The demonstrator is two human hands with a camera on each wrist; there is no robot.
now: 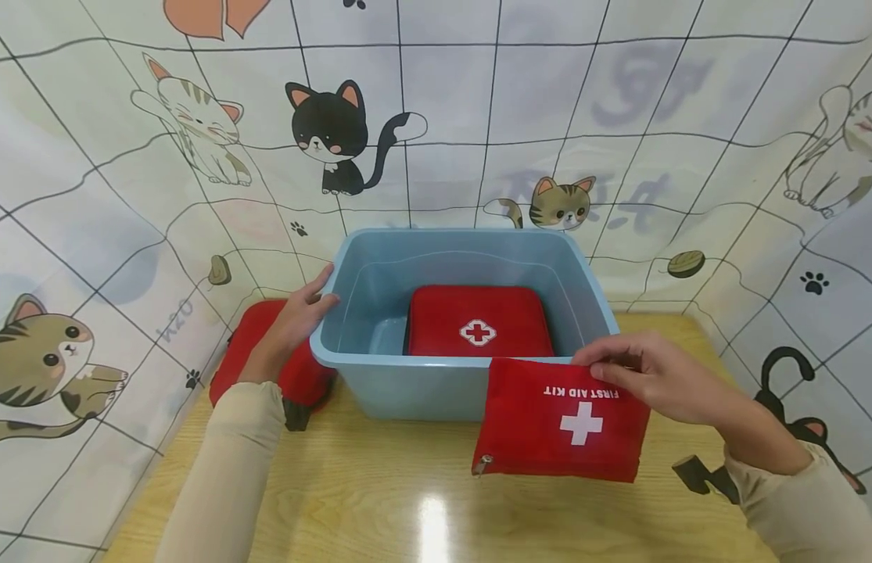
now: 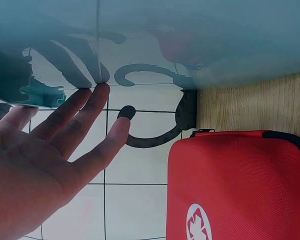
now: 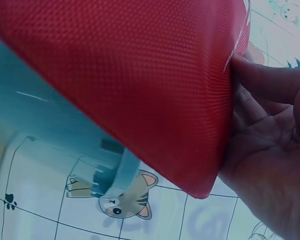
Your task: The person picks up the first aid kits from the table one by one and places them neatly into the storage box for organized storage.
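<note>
My right hand (image 1: 650, 379) pinches the upper edge of a flat red first aid pouch (image 1: 541, 422), its lettering upside down in the head view. The pouch hangs before the front right part of a blue plastic bin (image 1: 407, 391); in the right wrist view the pouch (image 3: 140, 90) fills the upper middle. Inside the bin lies a red first aid case (image 1: 478, 313) with a white cross emblem. My left hand (image 1: 295, 317) is at the bin's left rim, fingers extended; in the left wrist view its fingertips (image 2: 101, 92) touch the bin wall.
Left of the bin, partly under my left forearm, another red first aid case (image 1: 252, 344) with a black strap sits on the wooden table (image 1: 351, 485). A cat-printed cloth (image 1: 450, 117) hangs behind and along both sides.
</note>
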